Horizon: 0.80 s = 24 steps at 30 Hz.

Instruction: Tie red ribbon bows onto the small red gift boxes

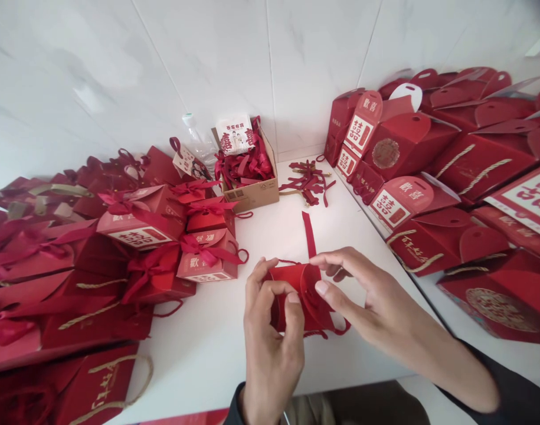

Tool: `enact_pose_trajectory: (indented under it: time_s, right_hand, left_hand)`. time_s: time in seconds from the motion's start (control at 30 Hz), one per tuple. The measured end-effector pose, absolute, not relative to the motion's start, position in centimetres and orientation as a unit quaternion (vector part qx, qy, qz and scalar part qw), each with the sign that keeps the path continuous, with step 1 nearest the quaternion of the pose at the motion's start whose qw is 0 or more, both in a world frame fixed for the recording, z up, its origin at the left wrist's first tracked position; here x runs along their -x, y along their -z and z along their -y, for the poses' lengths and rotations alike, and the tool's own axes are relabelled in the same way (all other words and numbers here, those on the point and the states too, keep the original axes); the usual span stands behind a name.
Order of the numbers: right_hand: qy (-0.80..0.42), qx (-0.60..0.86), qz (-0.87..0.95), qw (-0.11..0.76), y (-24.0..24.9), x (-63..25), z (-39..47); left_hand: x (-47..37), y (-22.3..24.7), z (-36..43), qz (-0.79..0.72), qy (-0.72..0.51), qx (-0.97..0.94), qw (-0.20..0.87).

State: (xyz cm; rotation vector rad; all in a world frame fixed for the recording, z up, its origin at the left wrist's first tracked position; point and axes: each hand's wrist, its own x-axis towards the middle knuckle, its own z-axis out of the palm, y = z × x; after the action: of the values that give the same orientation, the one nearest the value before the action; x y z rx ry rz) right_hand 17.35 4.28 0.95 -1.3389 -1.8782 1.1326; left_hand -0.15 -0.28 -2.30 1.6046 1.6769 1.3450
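A small red gift box (286,273) with a folded top and thin cord handles stands on the white table in front of me. My left hand (272,330) is closed at its left side, the index finger curled toward the thumb over the box top. At the right side hovers my right hand (362,295), thumb and index finger apart, fingertips close to the rounded flap. A dark red ribbon (308,230) runs flat across the table from behind the box toward that index fingertip. The box's lower left side is partly hidden by my left hand.
A cardboard box (252,199) of red ribbons stands by the wall, a clear plastic bottle (196,139) beside it. Loose ribbon ties (309,180) lie to its right. Bow-tied red boxes (210,254) crowd the left; untied red boxes (411,141) are stacked on the right.
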Motion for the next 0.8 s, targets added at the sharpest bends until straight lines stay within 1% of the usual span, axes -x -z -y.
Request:
enact_pose_trajectory:
  time_s: [0.07,0.17,0.4,0.47,0.53,0.6,0.7,0.8]
  right_hand:
    - [-0.372,0.466,0.751,0.282,-1.1,-17.0,-4.2]
    - [-0.345,0.418,0.800,0.257,-1.1,-16.5,-4.4]
    - [-0.317,0.431,0.817,0.216,-0.6,-17.2,-5.2]
    - [-0.297,0.438,0.819,0.221,-0.8,-17.3,-5.1]
    - [-0.274,0.434,0.821,0.249,-1.4,-17.1,-4.8]
    - [-0.296,0.414,0.816,0.273,-2.1,-16.5,-4.4]
    - [-0.388,0.375,0.799,0.266,-2.9,-15.4,-4.1]
    - [-0.413,0.365,0.791,0.265,-2.9,-14.6,-4.2]
  left_hand:
    - [0.3,2.5,0.5,-0.610,-0.498,-0.573,0.226]
    - [0.4,3.0,0.5,-0.608,-0.512,-0.564,0.223]
    - [0.8,3.6,0.7,-0.591,-0.577,-0.517,0.224]
    - [0.9,3.4,1.0,-0.590,-0.604,-0.485,0.229]
    - [0.9,2.9,1.2,-0.590,-0.621,-0.467,0.219]
    - [0.7,2.4,1.4,-0.598,-0.615,-0.475,0.196]
    - [0.5,1.9,1.5,-0.603,-0.596,-0.501,0.171]
    - [0.8,2.0,1.8,-0.609,-0.577,-0.516,0.171]
